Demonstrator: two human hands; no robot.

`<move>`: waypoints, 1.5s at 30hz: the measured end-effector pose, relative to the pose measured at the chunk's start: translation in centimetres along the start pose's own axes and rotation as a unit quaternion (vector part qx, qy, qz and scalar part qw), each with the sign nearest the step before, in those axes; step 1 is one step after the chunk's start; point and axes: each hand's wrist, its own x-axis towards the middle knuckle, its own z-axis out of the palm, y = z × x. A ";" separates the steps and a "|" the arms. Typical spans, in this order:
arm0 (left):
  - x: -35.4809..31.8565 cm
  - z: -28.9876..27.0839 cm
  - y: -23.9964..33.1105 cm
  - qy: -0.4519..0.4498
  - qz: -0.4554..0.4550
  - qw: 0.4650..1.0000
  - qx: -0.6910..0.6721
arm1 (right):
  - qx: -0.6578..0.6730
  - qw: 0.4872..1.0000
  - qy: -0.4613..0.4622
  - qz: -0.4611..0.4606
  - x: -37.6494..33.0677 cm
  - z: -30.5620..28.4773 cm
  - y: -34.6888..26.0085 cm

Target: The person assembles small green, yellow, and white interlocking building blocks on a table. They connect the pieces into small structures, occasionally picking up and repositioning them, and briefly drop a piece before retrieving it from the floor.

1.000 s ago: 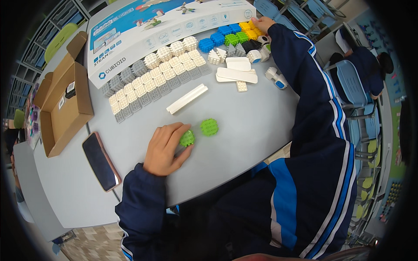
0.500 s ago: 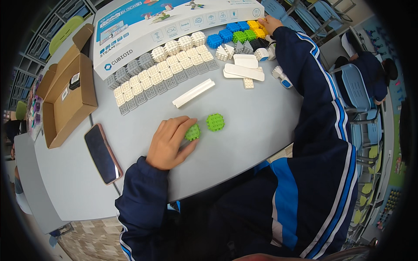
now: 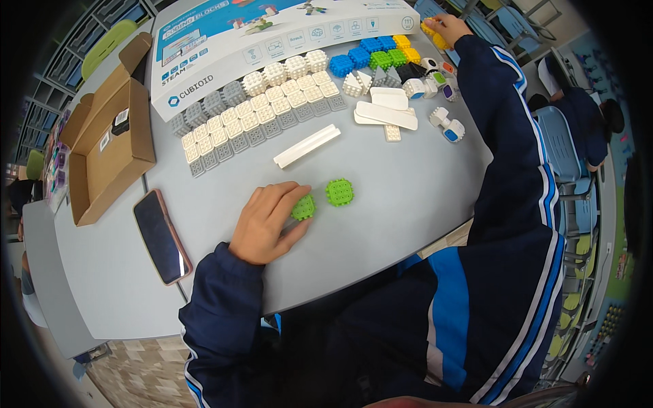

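Note:
My left hand (image 3: 267, 221) rests on the grey table with its fingers curled round a green studded block (image 3: 303, 208). Just right of it lies a second green block (image 3: 339, 192), apart from the hand. At the far right, my right hand (image 3: 447, 28) is closed on a yellow block (image 3: 435, 36), partly hidden under the fingers. Beside that hand sit other yellow blocks (image 3: 406, 47), in rows with blue blocks (image 3: 360, 56) and green ones (image 3: 386, 59).
White and grey flat pieces (image 3: 252, 115) line the table before a large white box (image 3: 272, 54). A white bar (image 3: 307, 146), stacked white plates (image 3: 386, 112) and small white modules (image 3: 447, 124) lie nearby. An open cardboard box (image 3: 112, 163) and a phone (image 3: 162, 236) are at left.
My right hand has moved right and away from the rows, carrying the yellow block and uncovering small white modules. My left hand has stayed on its green block. The view has shifted slightly.

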 end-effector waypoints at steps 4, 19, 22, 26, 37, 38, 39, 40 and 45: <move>-0.5 -0.7 -0.1 -0.009 -0.015 1.000 -0.008 | 0.129 0.982 0.009 -0.137 -2.8 -1.9 -1.4; -0.8 -1.0 -0.1 0.021 -0.125 0.991 -0.045 | 0.293 0.817 -0.050 -0.494 -26.5 0.5 -27.9; -1.1 -0.7 0.3 0.022 -0.175 0.982 -0.071 | 0.300 0.828 -0.060 -0.471 -26.5 0.5 -27.1; -1.2 -1.0 0.4 -0.014 -0.202 0.978 -0.053 | 0.306 0.826 -0.058 -0.469 -26.6 0.7 -26.7; -0.7 -1.7 0.1 0.018 -0.160 0.985 -0.060 | 0.369 0.794 0.009 -0.483 -26.5 2.1 -26.7; -0.8 -1.7 0.1 0.022 -0.166 0.984 -0.059 | 0.371 0.796 0.010 -0.477 -26.5 2.4 -26.6; -0.8 -1.7 0.1 0.027 -0.172 0.983 -0.058 | 0.373 0.799 0.011 -0.472 -26.4 2.6 -26.4; -0.7 -1.7 0.0 0.027 -0.174 0.983 -0.055 | 0.375 0.801 0.011 -0.466 -26.4 2.8 -26.2; -0.8 -1.6 -0.4 0.029 -0.163 0.985 -0.052 | 0.350 0.813 -0.032 -0.464 -26.3 2.5 -25.3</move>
